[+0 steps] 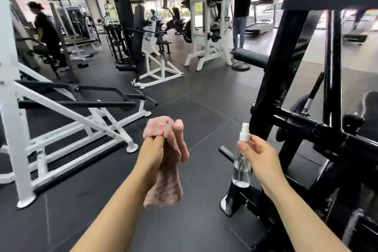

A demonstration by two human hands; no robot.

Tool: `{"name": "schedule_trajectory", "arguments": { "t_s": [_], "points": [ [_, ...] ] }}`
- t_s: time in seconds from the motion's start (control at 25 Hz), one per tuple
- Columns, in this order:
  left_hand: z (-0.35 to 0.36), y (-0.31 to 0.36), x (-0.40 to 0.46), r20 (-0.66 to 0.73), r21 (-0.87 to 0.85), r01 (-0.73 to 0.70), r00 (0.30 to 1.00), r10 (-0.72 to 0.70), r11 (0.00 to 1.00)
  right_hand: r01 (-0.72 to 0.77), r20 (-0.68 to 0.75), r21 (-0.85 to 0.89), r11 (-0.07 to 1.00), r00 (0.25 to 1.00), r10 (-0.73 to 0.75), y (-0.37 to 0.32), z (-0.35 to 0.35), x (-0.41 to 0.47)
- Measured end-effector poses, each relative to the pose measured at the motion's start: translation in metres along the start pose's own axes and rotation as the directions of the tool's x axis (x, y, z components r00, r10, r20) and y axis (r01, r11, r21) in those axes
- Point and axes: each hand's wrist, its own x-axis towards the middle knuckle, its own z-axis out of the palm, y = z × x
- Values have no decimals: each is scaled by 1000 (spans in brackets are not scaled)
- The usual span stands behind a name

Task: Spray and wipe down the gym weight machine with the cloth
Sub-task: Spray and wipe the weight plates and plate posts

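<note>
Fingers of your left hand [152, 150] bunch the pink cloth [166, 161]; your right hand [258, 155] pinches the spray bottle [242, 166], hiding its far side. Black weight machine [319, 129] is cut off right.

No writing can be read here. The bottle [242, 161] pinched in the right-hand fingers [248, 145] is clear and shows no label. The cloth [169, 161] gripped by the left-hand fingers [157, 139] carries no tag or print. Well beyond the fingers, a white machine [155, 57] bears small dark marks on its slanted leg and on its upright panel; both are too small and blurred to make out.
</note>
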Motion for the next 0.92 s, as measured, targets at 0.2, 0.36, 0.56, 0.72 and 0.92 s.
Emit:
{"name": "schedule_trajectory", "arguments": {
  "t_s": [0.2, 0.36, 0.56, 0.72, 0.92],
  "points": [
    [25, 1, 132, 126, -35, -37, 991, 42, 999, 56, -120, -30, 998, 991, -59, 6, 42, 107],
    [39, -4, 247, 328, 109, -215, 929, 169, 971, 67, -184, -8, 998, 981, -67, 3, 74, 194],
    [60, 4, 379, 386, 108, -97, 921, 48, 989, 14, -222, 3, 1000, 975, -13, 5, 111, 296],
    [94, -2, 472, 612, 59, -223, 778, 141, 973, -57, -326, 23, 998, 943, 62, 19, 128, 364],
    [158, 2, 579, 763, 81, -253, 638, 103, 964, -41, -569, 256, 966, 801, 185, 30, 136, 434]
  ]
}}
